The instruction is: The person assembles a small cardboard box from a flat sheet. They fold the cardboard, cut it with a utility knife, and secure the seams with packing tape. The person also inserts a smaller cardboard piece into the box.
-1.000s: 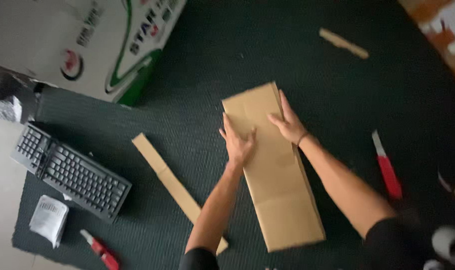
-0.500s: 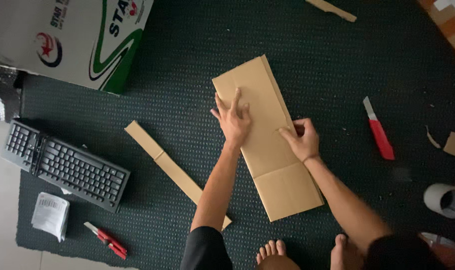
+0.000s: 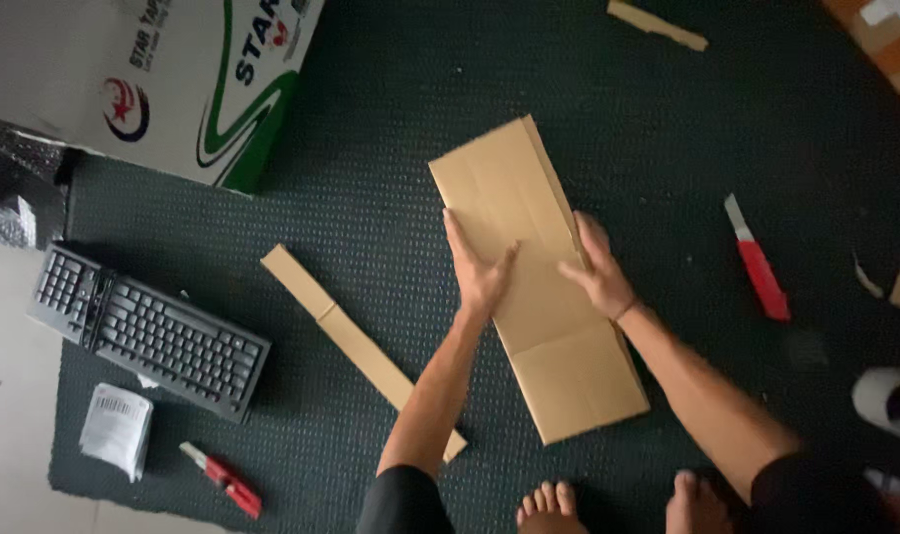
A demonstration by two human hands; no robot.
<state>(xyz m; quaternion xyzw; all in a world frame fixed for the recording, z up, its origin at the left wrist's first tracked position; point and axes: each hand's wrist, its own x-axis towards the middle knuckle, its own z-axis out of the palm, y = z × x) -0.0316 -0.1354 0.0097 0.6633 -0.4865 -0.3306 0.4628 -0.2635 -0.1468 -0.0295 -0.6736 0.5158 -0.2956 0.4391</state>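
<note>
I am looking straight down at a dark green textured floor mat (image 3: 371, 148) that covers most of the view, with a strip of pale bare floor (image 3: 5, 396) along its left edge. A large white printed carton (image 3: 153, 69) sits at the upper left. A black keyboard (image 3: 148, 331) lies at an angle on the mat's left side, with a small white packet (image 3: 117, 431) and a red utility knife (image 3: 223, 481) below it. A second red-handled knife (image 3: 759, 262) lies to the right, and a roll of tape (image 3: 890, 400) shows at the right edge. A long narrow cardboard strip (image 3: 356, 346) runs diagonally left of my arms, and another short strip (image 3: 658, 25) lies at the top.

The folded cardboard piece (image 3: 534, 282) lies flat on the mat at the centre. Its long axis runs from upper left to lower right, slightly off vertical in the view, the far end pointing away from me and the near end reaching toward my bare feet (image 3: 549, 504). A crease crosses it near the lower third.

My left hand (image 3: 480, 272) rests palm down on the left half of the cardboard, fingers spread and flat, closed on nothing. My right hand (image 3: 598, 272) presses flat on the right edge, fingers extended along it, also not gripping. The cardboard lies under both palms, extending well beyond them above and below.
</note>
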